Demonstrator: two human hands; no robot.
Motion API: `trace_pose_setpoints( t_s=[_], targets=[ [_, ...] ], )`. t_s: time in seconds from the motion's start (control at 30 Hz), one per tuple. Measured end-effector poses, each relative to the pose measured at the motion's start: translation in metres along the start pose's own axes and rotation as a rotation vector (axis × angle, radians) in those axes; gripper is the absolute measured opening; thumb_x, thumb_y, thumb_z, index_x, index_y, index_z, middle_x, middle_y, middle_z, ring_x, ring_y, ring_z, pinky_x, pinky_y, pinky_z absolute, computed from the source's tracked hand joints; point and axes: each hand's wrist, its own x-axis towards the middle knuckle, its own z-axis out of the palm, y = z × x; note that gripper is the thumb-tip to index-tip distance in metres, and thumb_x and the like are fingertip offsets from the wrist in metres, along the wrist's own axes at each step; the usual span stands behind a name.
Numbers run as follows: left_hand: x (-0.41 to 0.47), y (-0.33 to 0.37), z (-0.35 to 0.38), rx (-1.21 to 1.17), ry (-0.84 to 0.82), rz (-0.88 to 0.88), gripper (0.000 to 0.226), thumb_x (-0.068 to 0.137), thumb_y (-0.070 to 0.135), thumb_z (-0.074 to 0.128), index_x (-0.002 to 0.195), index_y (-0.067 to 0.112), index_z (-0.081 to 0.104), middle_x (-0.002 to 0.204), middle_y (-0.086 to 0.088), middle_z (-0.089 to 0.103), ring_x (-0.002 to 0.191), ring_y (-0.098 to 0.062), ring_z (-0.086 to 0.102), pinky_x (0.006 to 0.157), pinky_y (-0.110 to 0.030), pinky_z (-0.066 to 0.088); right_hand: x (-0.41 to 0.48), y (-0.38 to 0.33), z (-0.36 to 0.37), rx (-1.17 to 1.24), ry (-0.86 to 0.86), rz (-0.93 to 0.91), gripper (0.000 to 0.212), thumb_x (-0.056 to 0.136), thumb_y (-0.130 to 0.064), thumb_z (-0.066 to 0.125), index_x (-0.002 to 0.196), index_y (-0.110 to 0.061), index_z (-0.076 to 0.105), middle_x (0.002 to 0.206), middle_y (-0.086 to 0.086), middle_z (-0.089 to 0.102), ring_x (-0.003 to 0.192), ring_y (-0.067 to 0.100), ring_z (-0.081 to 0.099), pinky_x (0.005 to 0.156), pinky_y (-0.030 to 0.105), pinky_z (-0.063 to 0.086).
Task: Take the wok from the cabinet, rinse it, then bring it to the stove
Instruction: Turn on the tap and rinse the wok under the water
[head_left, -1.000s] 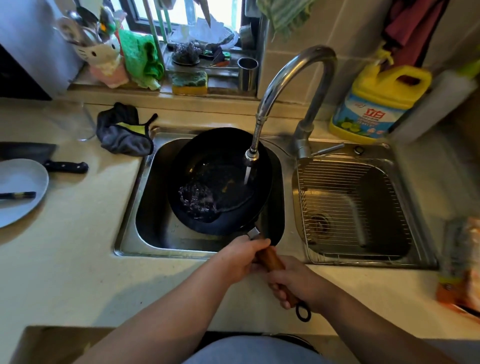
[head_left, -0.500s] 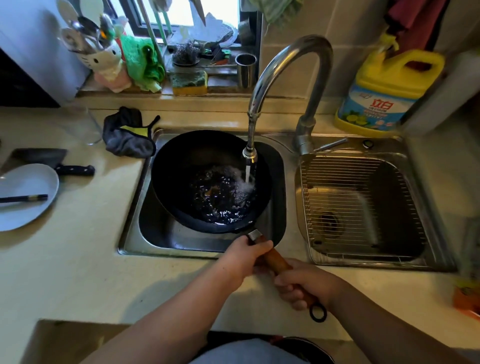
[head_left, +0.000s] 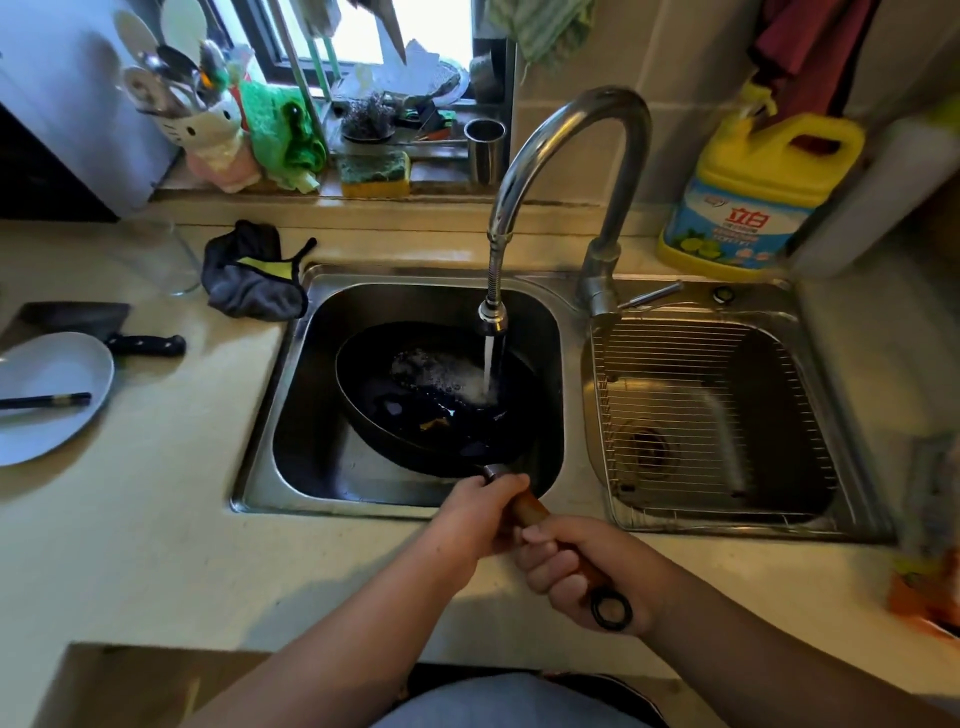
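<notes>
Right now the wok (head_left: 441, 400) sits far from both hands, its handle (head_left: 530, 506) pointing near-right; the left hand (head_left: 475, 517) and right hand (head_left: 582, 566) wrap it tight, left nearer the bowl.

A pale beige countertop (head_left: 156, 519) carries a stainless double sink (head_left: 574, 306) set into it. Left of the sink, a grey cloth with a yellow patch (head_left: 254, 278) lies just beside its rim. Farther left sit a clear glass (head_left: 166, 260), a cleaver with a black handle (head_left: 98, 325), and a white plate (head_left: 47, 395) (black chopsticks (head_left: 44, 401) rest across it). Behind the sink's right basin stands a yellow detergent jug (head_left: 753, 197).
</notes>
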Motion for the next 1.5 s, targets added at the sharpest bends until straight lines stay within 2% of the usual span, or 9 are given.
trace_pose_setpoints(
  t_s=[0.1,0.3,0.53,0.67,0.8,0.93,1.13,1.3,1.5],
  targets=[
    [-0.001,0.0,0.001,0.019,-0.027,0.003,0.016,0.093,0.026,0.06,0.097,0.01,0.06,0.076,-0.006,0.06,0.067,-0.016,0.06,0.051,-0.024,0.052,-0.001,0.005,0.011,-0.098,0.133,-0.051,0.021,0.084,0.001,0.061,0.102,0.001,0.052,0.062,0.003,0.044,0.039,0.009,0.049,0.031,0.018,0.044],
    [0.001,0.001,-0.001,0.023,-0.085,-0.071,0.018,0.089,0.023,0.058,0.098,0.009,0.059,0.074,-0.007,0.058,0.065,-0.019,0.059,0.045,-0.022,0.048,0.0,0.015,0.014,-0.483,0.349,-0.174,0.014,0.093,0.0,0.05,0.106,-0.004,0.052,0.06,0.001,0.048,0.043,0.007,0.044,0.034,0.017,0.039],
    [0.007,0.0,0.008,-0.004,-0.163,-0.114,0.022,0.084,0.024,0.06,0.099,0.009,0.063,0.094,-0.016,0.065,0.085,-0.027,0.065,0.065,-0.032,0.054,-0.006,0.019,0.01,-0.801,0.489,-0.262,0.013,0.089,-0.001,0.053,0.097,-0.011,0.053,0.057,0.0,0.052,0.044,0.01,0.048,0.038,0.023,0.041],
    [0.011,-0.006,0.013,0.056,-0.189,-0.102,0.022,0.086,0.026,0.067,0.099,0.008,0.066,0.087,-0.011,0.07,0.084,-0.024,0.07,0.074,-0.036,0.06,-0.011,0.022,-0.001,-0.949,0.529,-0.296,0.021,0.085,-0.003,0.056,0.104,-0.011,0.056,0.054,-0.001,0.053,0.044,0.012,0.05,0.04,0.025,0.044],
    [0.014,-0.01,0.014,0.027,-0.216,-0.102,0.024,0.088,0.023,0.068,0.106,0.008,0.065,0.086,-0.008,0.071,0.081,-0.021,0.072,0.068,-0.031,0.06,-0.014,0.024,-0.011,-1.078,0.582,-0.347,0.022,0.083,-0.005,0.057,0.104,-0.014,0.057,0.055,0.001,0.052,0.045,0.015,0.051,0.041,0.027,0.045],
    [0.013,-0.013,0.016,-0.065,-0.231,-0.127,0.021,0.09,0.017,0.067,0.109,0.009,0.063,0.082,-0.005,0.076,0.083,-0.02,0.073,0.066,-0.031,0.06,-0.02,0.019,-0.021,-1.14,0.555,-0.357,0.024,0.085,-0.006,0.059,0.108,-0.015,0.058,0.054,0.003,0.053,0.043,0.015,0.049,0.04,0.027,0.044],
    [0.014,-0.017,0.016,-0.118,-0.196,-0.112,0.026,0.089,0.014,0.069,0.113,0.01,0.059,0.105,-0.014,0.073,0.096,-0.026,0.072,0.065,-0.032,0.06,-0.024,0.01,-0.034,-1.161,0.464,-0.331,0.022,0.09,-0.01,0.062,0.111,-0.013,0.059,0.054,0.006,0.054,0.04,0.015,0.047,0.041,0.026,0.043],
    [0.012,-0.016,0.012,-0.1,-0.153,-0.027,0.024,0.09,0.022,0.07,0.109,0.009,0.063,0.099,-0.013,0.072,0.098,-0.03,0.071,0.079,-0.04,0.061,-0.024,-0.003,-0.034,-1.034,0.324,-0.248,0.019,0.089,-0.001,0.059,0.105,-0.004,0.048,0.053,0.002,0.052,0.038,0.013,0.046,0.04,0.024,0.041],
    [0.005,-0.017,0.0,-0.101,-0.095,-0.019,0.024,0.089,0.024,0.07,0.106,0.008,0.064,0.099,-0.015,0.07,0.098,-0.033,0.07,0.074,-0.038,0.059,-0.02,-0.009,-0.034,-0.933,0.19,-0.145,0.022,0.092,0.005,0.053,0.106,-0.007,0.042,0.054,0.002,0.048,0.039,0.011,0.043,0.039,0.023,0.04]
  ],
)
